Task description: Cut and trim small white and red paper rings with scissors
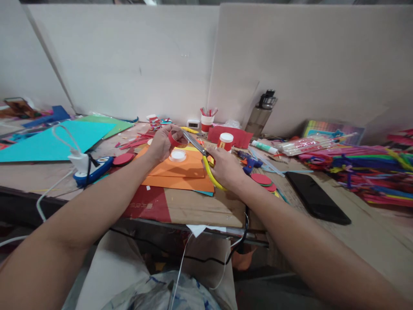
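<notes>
My left hand (163,144) is closed on a small red paper piece (176,141), held above the orange paper sheets (180,174). My right hand (226,168) grips yellow-handled scissors (201,157), whose blades point up-left and meet the red piece. A white round lid (177,155) lies on the orange paper just under the hands. A red glue bottle with a white cap (225,141) stands just behind my right hand.
A blue glue gun (250,162), red paper circles (263,181) and a black phone (318,198) lie to the right, with heaped coloured pipe cleaners (371,172) beyond. A cyan sheet (48,140), a white charger and a blue device (92,170) sit left. A metal bottle (261,112) stands behind.
</notes>
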A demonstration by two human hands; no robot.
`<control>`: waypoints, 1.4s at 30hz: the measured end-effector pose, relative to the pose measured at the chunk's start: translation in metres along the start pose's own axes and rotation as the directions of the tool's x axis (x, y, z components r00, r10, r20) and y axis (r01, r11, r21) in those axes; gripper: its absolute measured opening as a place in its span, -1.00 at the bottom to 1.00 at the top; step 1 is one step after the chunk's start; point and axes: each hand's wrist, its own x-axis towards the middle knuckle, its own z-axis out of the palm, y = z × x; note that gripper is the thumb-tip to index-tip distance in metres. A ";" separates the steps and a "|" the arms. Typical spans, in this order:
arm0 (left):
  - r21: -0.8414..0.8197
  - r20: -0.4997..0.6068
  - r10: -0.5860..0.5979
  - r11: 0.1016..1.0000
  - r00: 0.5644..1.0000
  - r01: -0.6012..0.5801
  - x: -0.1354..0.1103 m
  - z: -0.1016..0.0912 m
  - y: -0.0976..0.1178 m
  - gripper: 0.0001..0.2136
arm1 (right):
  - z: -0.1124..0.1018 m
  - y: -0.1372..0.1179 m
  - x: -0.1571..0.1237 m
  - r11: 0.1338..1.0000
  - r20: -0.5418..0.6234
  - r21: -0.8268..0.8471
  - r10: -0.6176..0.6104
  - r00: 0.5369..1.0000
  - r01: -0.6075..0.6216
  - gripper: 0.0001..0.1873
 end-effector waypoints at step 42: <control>-0.016 -0.003 -0.035 0.999 0.999 0.035 -0.002 0.003 0.001 -0.77 | 0.000 -0.002 -0.001 0.997 0.043 -0.050 0.055 0.998 -0.053 -0.49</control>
